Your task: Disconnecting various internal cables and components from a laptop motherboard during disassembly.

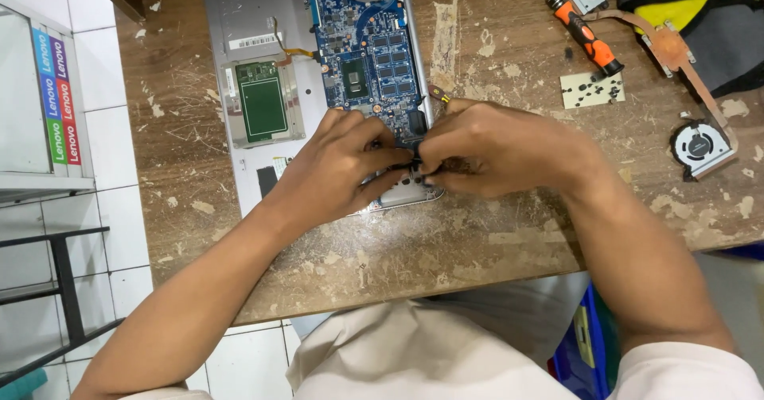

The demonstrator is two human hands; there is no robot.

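While both hands meet over the near corner of the opened laptop (263, 18), the left hand (338, 165) and the right hand (497, 149) pinch together on a small black part (415, 163) at the near end of the blue motherboard (368, 46). I judge a seating or freeing step; next needs gentle, steady fingers. Beyond the laptop, to the right, lie an orange screwdriver (585, 34) and a cooling fan (699, 147).

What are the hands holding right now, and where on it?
Both hands pinch a small black part at the laptop's near corner; the fingers hide the exact grip.
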